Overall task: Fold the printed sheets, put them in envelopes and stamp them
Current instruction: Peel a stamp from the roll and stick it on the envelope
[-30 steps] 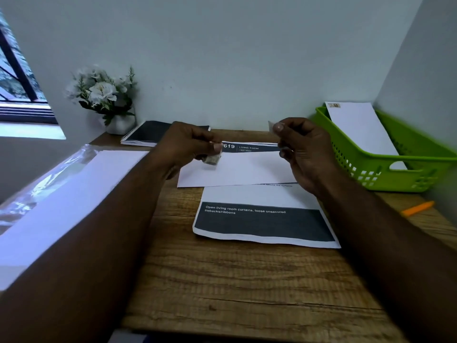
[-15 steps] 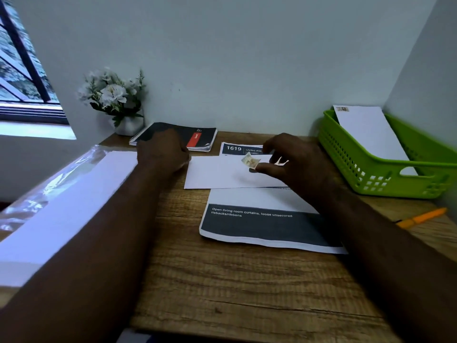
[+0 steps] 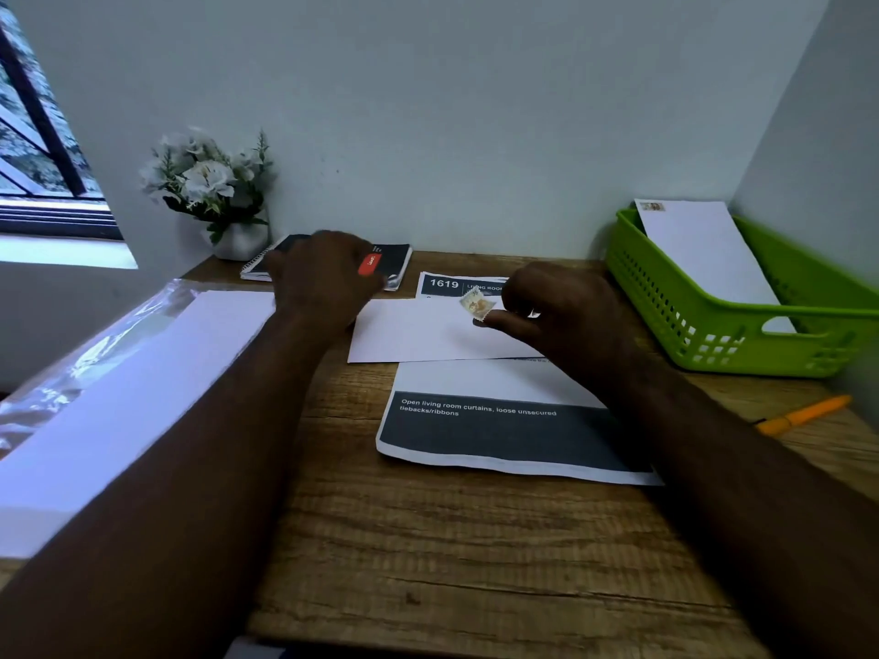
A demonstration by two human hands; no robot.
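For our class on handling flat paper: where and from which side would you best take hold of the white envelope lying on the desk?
Probably by the near left corner of the envelope, coming from the left. That corner lies bare on the desk, while the right end is under the right hand pinching the stamp. It lies flat, so lift an edge first.

Bare wood (image 3: 475, 554) nearside; basket (image 3: 713, 335) blocks right.

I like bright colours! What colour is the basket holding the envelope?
Bright green basket, seen best in the head view.
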